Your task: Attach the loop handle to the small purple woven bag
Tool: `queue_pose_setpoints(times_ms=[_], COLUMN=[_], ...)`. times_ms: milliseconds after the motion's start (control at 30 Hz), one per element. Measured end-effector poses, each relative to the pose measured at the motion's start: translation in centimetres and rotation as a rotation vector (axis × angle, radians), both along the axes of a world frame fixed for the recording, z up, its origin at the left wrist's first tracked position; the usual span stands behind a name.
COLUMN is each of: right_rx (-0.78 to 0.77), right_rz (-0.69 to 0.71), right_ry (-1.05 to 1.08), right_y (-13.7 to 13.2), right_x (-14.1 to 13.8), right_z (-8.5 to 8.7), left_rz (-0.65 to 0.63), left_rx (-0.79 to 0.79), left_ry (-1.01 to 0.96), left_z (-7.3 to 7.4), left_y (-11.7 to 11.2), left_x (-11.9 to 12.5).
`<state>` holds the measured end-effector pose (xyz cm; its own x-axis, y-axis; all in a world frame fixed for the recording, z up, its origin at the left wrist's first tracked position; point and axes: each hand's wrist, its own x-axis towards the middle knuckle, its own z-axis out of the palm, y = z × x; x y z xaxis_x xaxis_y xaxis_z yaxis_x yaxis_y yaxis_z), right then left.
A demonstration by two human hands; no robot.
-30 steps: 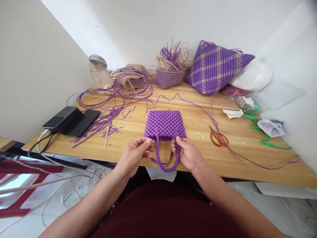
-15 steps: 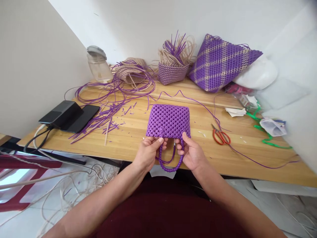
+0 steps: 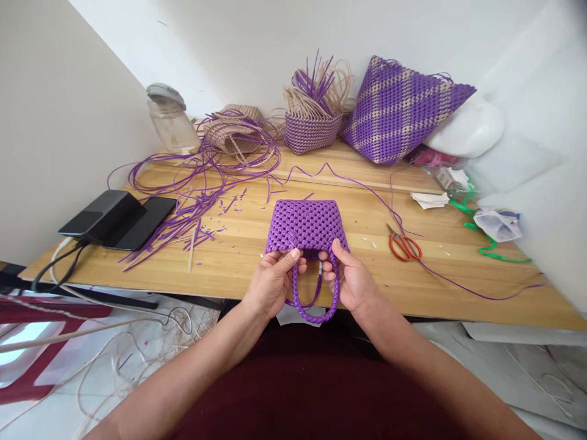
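Observation:
Between my hands is a small purple woven handbag (image 3: 305,223), its opening turned toward me and its braided handle (image 3: 315,318) hanging down over the table's front edge. My left hand (image 3: 275,275) pinches the rim at the left foot of the handle, thumb on top and fingers underneath. At the right foot, my right hand (image 3: 346,275) grips the rim the same way, the thumb lying along the handle. A second, thinner purple loop with a pale metallic bit shows behind the handle. The fingertips under the rim are partly hidden.
Orange-handled scissors (image 3: 405,247) lie to the right beside a long purple strand. Cut strips (image 3: 197,223), a phone (image 3: 145,221) and a black device (image 3: 98,214) are at left. Behind stand a jar (image 3: 170,125), a half-woven basket (image 3: 312,131) and a checked purple bag (image 3: 403,113).
The handbag has tilted, so more of its dark opening shows along the rim. Both hands keep their hold at the handle's feet. The whole view has shifted slightly.

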<state>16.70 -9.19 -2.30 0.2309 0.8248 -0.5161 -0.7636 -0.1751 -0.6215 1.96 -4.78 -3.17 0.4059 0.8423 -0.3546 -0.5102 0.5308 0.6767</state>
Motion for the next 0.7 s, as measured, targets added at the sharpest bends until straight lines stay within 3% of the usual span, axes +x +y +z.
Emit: queue_pose_setpoints(times_ms=[200,333,500,700], right_rx=[0.004,0.108,0.113,0.141], right_rz=[0.09,0.023,-0.087,-0.024], right_ry=[0.083,0.02,-0.003,-0.091], right_y=[-0.3,-0.5,-0.3,-0.5], right_x=[0.2,-0.2,-0.7,-0.5], right_z=[-0.2,-0.5,-1.1,-1.2], left_rz=[-0.043,-0.015,-0.005,-0.004], left_rx=[0.006,-0.007,0.019,0.069], left_ry=[0.0,-0.006,-0.016,-0.019], left_z=[-0.6,-1.1,-1.4,-1.4], left_y=[0.0,0.3,0.3,-0.1], left_x=[-0.3,-0.6,-0.5,-0.3])
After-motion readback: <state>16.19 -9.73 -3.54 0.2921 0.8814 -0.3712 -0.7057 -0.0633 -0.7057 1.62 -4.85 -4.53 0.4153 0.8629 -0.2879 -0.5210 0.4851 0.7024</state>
